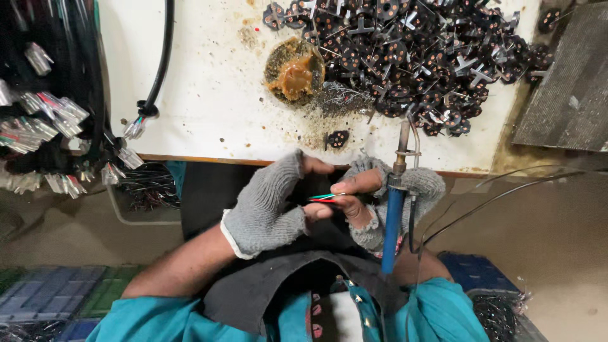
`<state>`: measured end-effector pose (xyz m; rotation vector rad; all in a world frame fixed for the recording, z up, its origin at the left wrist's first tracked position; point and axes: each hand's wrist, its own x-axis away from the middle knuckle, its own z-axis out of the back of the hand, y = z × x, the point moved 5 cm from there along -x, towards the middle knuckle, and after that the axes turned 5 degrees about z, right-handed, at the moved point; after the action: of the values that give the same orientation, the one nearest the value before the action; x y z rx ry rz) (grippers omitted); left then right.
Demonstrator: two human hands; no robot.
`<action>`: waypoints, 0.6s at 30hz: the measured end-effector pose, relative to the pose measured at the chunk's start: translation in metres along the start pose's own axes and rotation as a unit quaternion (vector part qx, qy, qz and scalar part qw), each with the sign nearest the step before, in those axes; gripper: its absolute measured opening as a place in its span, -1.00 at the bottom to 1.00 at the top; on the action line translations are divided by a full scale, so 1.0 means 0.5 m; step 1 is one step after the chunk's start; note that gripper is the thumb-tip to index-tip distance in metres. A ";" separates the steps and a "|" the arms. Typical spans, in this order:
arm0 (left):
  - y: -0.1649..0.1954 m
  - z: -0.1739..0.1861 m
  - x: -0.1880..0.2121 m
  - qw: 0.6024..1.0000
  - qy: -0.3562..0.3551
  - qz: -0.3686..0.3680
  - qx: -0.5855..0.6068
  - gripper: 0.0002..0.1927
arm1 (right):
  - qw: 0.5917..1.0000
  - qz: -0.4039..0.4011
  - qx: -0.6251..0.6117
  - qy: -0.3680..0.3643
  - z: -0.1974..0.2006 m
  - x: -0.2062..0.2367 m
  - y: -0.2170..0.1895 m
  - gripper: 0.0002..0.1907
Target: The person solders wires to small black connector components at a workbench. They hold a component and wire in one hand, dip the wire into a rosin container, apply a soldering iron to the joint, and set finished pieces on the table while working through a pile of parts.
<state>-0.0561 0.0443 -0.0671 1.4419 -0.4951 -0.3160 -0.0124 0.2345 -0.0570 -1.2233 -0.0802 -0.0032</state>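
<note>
Both hands pinch the thin red and green wires [327, 197] between bare fingertips: the left hand [269, 206] beside them, the right hand [380, 202] also gripping the blue soldering iron [392, 215]. Its hot tip above the wires could likely scorch a glove or fingertip.

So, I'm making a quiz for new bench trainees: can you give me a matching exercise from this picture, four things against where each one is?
Things:
1. Soldering iron
2. Flux tin
3. Pile of black plug inserts
4. Coloured wires

Places:
A. Heaped at the far right of the white bench
B. Pinched between the fingertips of both hands
C. Held upright in the right hand, blue handle down
D. On the bench middle, left of the pile

Pairs: 1-C, 2-D, 3-A, 4-B. The left hand wears a grey fingerless glove, as does the right.
</note>
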 end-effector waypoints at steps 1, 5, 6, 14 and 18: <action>-0.002 -0.007 -0.003 1.000 -0.009 0.011 -0.019 -0.65 | 1.000 -0.011 -0.009 -0.006 -0.001 0.002 0.012 -0.91; 0.000 0.002 -0.027 0.997 0.023 -0.001 -0.067 -0.77 | 0.997 -0.035 -0.057 -0.031 0.009 -0.004 0.054 -0.88; 0.000 0.007 -0.035 0.996 0.031 -0.008 -0.082 -0.79 | 0.996 -0.034 -0.073 -0.040 0.004 -0.011 0.067 -0.88; -0.001 0.017 -0.062 0.994 0.053 -0.038 -0.083 -0.87 | 1.000 -0.016 -0.026 -0.005 -0.012 -0.010 0.120 -0.90; -0.005 0.014 -0.053 0.994 0.067 -0.028 -0.076 -0.87 | 0.999 -0.030 -0.031 -0.010 -0.002 -0.003 0.128 -0.90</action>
<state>-0.0821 0.0510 -0.0729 1.3203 -0.3146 -0.2931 -0.0111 0.2551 -0.1175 -1.2825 -0.1355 -0.0468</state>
